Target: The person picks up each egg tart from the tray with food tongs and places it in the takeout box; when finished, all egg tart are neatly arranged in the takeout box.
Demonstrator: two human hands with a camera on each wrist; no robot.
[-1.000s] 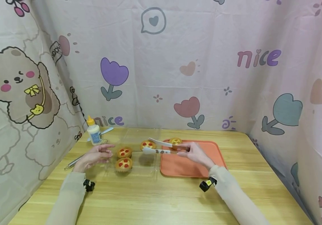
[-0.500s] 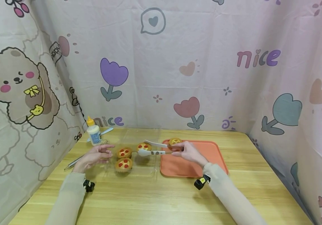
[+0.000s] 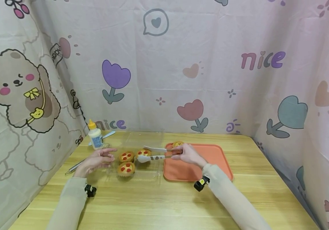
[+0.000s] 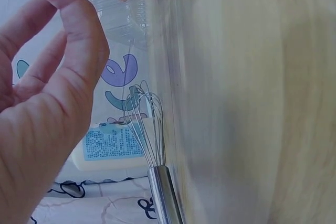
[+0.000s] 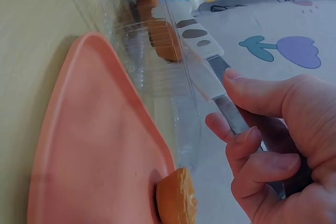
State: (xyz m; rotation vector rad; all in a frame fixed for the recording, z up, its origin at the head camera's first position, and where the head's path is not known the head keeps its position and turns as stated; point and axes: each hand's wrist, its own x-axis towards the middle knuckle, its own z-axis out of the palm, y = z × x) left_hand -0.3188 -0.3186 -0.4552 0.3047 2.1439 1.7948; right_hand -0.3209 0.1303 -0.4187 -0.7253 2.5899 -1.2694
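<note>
My right hand (image 3: 191, 156) holds a pair of tongs (image 5: 215, 72) with white, brown-spotted tips and metal arms. Between the tips, inside a clear plastic box (image 3: 150, 175), is a toy-like tart (image 3: 143, 154) with red dots on top. Two similar tarts, a rear one (image 3: 126, 156) and a front one (image 3: 126, 169), sit to its left in the box. My left hand (image 3: 96, 161) is at the box's left side, fingers loosely bent. Whether its fingertips touch the clear wall cannot be made out.
An orange tray (image 3: 181, 174) lies right of the box, bearing a yellow-topped tart (image 5: 176, 198) at its back left. A whisk (image 4: 157, 177) lies beside my left hand. Behind are a glue bottle (image 3: 96, 137) and a pale blue stick (image 3: 109, 134). The box's raised lid (image 3: 144, 138) is at the back.
My right hand has moved left with the tongs, and the tart between their tips has come alongside the other two. My left hand has stayed in place.
</note>
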